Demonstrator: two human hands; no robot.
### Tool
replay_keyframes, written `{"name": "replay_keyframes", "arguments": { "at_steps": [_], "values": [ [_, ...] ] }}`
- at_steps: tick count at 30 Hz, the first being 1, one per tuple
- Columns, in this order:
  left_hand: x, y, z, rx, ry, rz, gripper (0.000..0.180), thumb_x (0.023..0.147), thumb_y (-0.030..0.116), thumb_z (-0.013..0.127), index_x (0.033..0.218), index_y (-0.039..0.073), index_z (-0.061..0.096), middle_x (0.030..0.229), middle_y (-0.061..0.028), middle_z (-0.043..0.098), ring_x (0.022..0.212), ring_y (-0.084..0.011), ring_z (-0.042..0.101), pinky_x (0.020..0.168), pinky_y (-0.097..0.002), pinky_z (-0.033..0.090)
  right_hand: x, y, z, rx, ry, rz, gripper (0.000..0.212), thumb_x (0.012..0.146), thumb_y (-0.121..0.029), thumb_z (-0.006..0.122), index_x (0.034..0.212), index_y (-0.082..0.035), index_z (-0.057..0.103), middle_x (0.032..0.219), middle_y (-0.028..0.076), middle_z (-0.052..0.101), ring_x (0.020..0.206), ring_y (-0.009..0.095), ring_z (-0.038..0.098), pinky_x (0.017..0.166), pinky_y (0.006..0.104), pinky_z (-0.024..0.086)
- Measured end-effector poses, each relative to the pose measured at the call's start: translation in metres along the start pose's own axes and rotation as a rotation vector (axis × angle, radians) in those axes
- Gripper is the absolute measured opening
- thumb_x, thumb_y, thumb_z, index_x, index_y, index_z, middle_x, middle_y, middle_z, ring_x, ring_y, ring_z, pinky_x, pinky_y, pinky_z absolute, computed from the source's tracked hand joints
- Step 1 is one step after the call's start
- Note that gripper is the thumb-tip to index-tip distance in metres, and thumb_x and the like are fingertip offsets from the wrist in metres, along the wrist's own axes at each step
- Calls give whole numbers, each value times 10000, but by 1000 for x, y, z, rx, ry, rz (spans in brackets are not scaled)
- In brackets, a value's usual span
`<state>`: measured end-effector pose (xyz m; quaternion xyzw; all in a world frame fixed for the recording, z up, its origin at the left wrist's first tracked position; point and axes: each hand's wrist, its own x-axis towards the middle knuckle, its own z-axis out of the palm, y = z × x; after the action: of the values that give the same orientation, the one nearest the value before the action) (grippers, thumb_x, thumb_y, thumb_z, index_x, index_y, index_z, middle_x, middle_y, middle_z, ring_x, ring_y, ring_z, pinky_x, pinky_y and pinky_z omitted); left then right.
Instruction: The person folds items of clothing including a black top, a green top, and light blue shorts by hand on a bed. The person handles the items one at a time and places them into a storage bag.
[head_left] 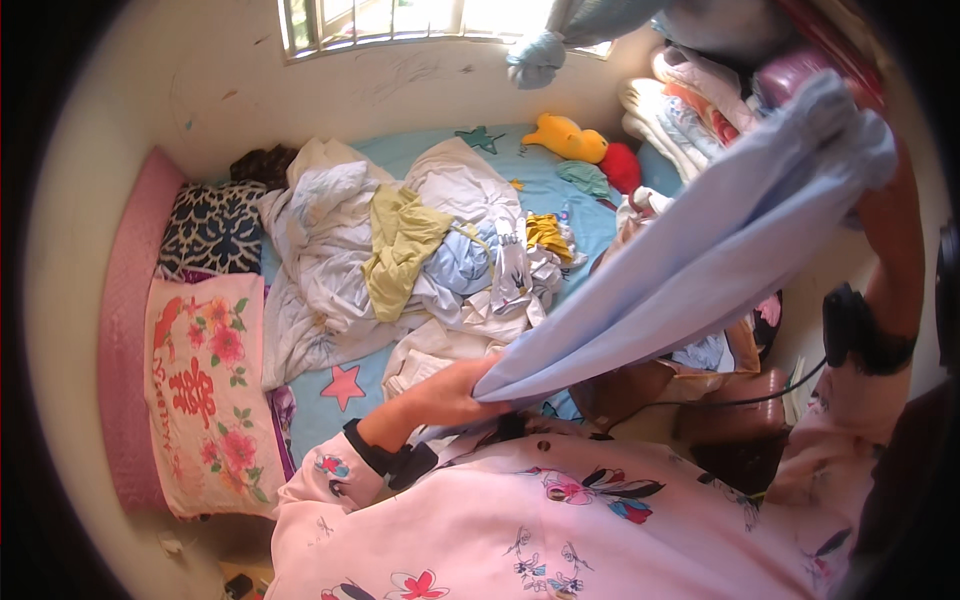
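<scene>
Light blue trousers (pixel 660 260) with two gathered cuffs are stretched diagonally upward in front of me, from lower middle to upper right. My left hand (pixel 455 392) is closed round their lower end, just above the bed's near side. Up at the far right, my raised right hand (pixel 868 98) grips the cuff end; the cloth hides most of its fingers. Behind the trousers, loose clothes cover the bed: an olive-green garment (pixel 400 250), white cloth (pixel 465 185) and a mustard-yellow piece (pixel 547 236).
The bed has a blue sheet (pixel 375 358). Along its left lie a floral pink pillow cover (pixel 215 390) and a dark patterned pillow (pixel 212 228). A yellow plush toy (pixel 565 137) sits by the far wall. Folded bedding (pixel 665 125) is stacked at back right, below a barred window (pixel 400 22).
</scene>
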<state>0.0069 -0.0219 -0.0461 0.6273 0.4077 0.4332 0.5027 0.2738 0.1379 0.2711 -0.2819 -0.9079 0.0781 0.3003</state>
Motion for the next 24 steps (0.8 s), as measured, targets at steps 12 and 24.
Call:
{"name": "replay_keyframes", "arguments": {
  "at_steps": [12, 24],
  "values": [
    [2, 76, 3, -437, -705, 342, 271, 809, 119, 487, 1041, -22, 490, 1037, -150, 511, 965, -263, 472, 835, -328, 354, 53, 122, 202, 663, -542, 228, 491, 792, -360, 504, 1153, -40, 413, 1067, 93, 496, 972, 162, 476, 819, 273, 393],
    [-34, 29, -20, -807, 370, 22, 553, 829, 387, 459, 1223, 25, 320, 1174, -93, 437, 1055, -224, 445, 880, -371, 364, -191, 107, 349, 1627, -1044, 1270, 578, 805, -466, 458, 1194, -44, 394, 1105, 67, 503, 939, 149, 520, 819, 285, 414]
  ]
}}
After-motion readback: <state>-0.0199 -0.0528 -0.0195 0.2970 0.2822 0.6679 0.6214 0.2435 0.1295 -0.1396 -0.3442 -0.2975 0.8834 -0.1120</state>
